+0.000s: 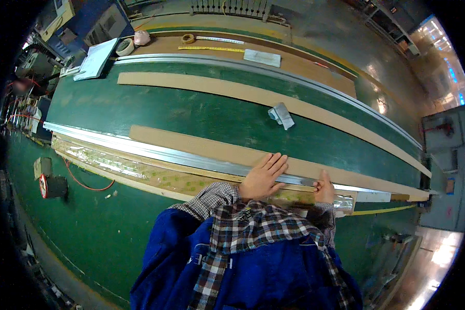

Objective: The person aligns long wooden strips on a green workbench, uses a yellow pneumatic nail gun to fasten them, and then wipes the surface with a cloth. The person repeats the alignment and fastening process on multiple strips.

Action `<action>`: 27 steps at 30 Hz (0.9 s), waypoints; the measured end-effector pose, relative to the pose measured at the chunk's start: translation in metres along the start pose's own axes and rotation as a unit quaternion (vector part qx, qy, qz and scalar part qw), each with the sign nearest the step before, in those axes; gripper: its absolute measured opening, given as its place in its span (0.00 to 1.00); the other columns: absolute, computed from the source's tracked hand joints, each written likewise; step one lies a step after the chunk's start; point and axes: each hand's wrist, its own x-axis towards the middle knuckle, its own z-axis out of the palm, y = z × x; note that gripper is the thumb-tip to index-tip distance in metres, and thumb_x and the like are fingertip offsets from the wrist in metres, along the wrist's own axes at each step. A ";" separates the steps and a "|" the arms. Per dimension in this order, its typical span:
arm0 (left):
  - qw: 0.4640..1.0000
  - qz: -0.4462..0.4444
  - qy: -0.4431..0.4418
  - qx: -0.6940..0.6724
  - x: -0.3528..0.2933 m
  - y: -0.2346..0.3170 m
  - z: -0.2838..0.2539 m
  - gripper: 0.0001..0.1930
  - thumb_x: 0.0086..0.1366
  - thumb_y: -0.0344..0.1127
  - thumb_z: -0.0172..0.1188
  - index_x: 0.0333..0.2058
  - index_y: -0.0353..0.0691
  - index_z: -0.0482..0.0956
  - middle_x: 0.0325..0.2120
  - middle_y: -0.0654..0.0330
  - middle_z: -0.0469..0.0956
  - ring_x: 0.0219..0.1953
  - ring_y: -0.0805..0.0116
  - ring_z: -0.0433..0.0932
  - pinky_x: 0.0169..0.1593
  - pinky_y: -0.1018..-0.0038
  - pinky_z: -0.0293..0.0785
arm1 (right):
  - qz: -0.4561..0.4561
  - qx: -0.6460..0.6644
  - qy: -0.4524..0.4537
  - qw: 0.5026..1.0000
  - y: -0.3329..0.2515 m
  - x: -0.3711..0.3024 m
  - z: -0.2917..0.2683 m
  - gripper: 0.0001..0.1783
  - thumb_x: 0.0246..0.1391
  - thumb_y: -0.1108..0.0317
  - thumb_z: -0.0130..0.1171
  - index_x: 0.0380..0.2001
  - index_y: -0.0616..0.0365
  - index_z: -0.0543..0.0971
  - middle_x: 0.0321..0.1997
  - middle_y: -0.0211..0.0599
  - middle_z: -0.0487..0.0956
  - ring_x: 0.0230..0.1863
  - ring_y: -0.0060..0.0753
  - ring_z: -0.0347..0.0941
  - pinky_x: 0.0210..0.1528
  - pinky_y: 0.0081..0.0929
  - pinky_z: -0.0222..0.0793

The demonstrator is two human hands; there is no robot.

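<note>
A long silvery metal profile (144, 149) lies lengthwise along the near side of the green table (201, 111). Against its far edge rests a long brown cardboard strip (186, 142). My left hand (265, 176) is spread flat over the profile, its fingertips reaching onto the cardboard. To the right, my right hand (324, 188) is closed, with curled fingers at the profile's near edge; whatever it pinches is hidden. Just below the profile, a film-wrapped cardboard package (124, 164) runs along the table's front, partly covered by my arms.
A second cardboard strip (201, 85) and another metal profile (315, 81) stretch across farther back. A crumpled grey cloth (281, 115) lies between the strips. Papers (95, 59), tape rolls (124, 47) and a yellow measuring tape (212, 49) are at the far side.
</note>
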 end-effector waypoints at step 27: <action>0.917 -0.325 0.108 0.205 -0.154 -0.057 -0.073 0.25 0.60 0.49 0.51 0.49 0.35 0.70 0.62 0.56 0.55 0.64 0.56 0.51 0.65 0.52 0.39 | 0.016 -0.024 0.014 0.999 0.001 0.010 -0.009 0.25 0.45 0.45 0.63 0.34 0.55 0.72 0.19 0.28 0.66 0.20 0.21 0.65 0.19 0.17 0.57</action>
